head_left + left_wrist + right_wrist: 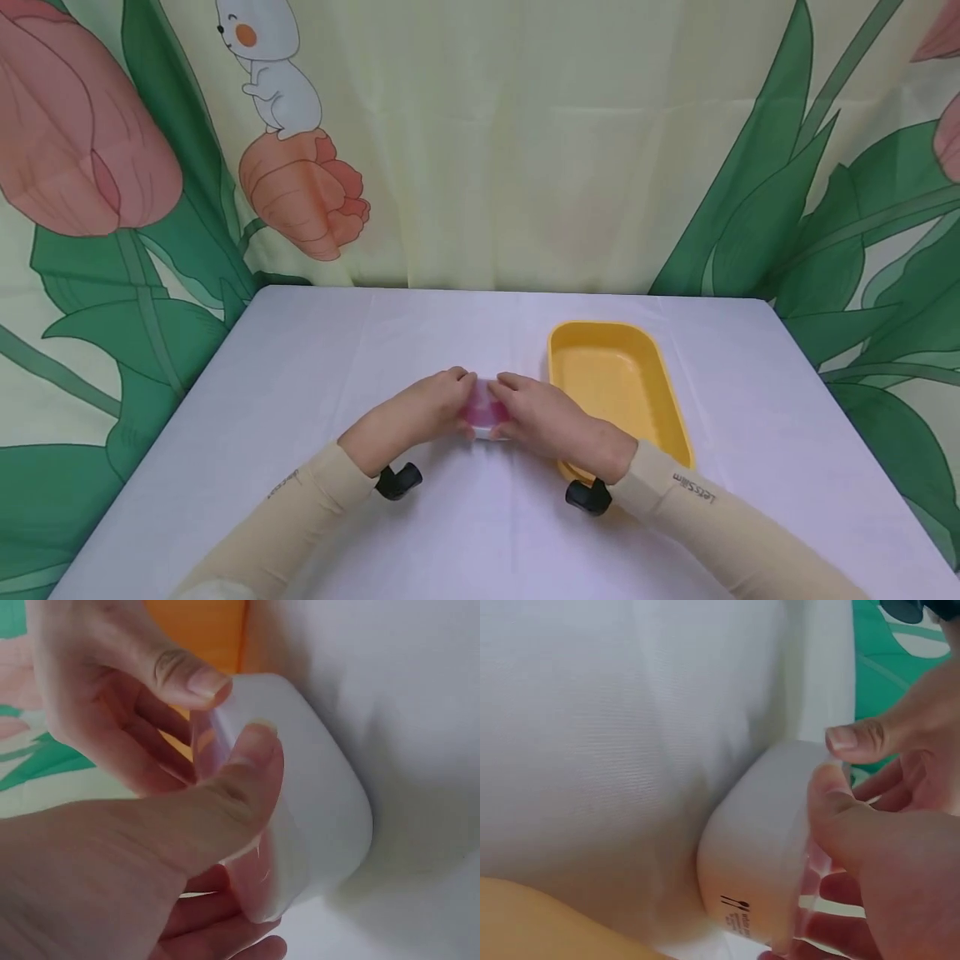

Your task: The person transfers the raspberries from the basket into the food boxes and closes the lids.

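Observation:
A small white food container [330, 795] with a see-through pink lid [483, 407] sits on the white-covered table, between the two hands. From its left side my left hand [431, 404] grips it, thumb on the white wall near the rim and fingers curled over the lid. My right hand [546, 417] holds the opposite side the same way, its thumb close to the left thumb in the left wrist view. Small dark print with a cutlery mark [736, 903] shows on the container's wall in the right wrist view. The fingers hide much of the lid.
A yellow tray [606, 329] lies just right of the container, partly under the right forearm in the head view. The tabletop [322, 333] ends at the back before a curtain [495, 167] printed with tulips and a white animal. Each wrist wears a black camera.

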Tool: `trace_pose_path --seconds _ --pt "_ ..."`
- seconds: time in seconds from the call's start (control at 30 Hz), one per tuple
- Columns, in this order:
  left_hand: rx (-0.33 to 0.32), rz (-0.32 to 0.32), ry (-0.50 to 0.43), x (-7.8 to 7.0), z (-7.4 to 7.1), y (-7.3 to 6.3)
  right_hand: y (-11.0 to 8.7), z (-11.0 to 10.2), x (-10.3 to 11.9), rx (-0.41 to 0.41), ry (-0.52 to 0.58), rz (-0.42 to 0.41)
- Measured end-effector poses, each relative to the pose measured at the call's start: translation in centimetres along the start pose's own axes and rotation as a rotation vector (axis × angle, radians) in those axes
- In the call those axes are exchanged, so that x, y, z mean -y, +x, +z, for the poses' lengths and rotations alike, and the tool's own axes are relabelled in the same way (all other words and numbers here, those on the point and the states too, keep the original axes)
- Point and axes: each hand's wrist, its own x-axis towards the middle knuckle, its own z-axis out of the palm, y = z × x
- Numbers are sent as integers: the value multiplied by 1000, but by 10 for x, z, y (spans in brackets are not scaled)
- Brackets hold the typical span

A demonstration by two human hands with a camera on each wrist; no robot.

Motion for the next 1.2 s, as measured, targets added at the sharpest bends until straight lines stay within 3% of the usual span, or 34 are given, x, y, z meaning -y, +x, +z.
trace_pose_path --seconds 0.2,0.37,0.63,1.2 --pt "43 -44 -13 3 0 0 2 -7 -2 78 43 -27" --pt "5 -32 0 7 4 -2 3 -9 -2 101 38 -12" --pt "13 -51 13 8 3 -4 4 -12 0 129 22 24" --pt "6 -94 -1 7 4 -4 2 -7 -2 92 9 8"
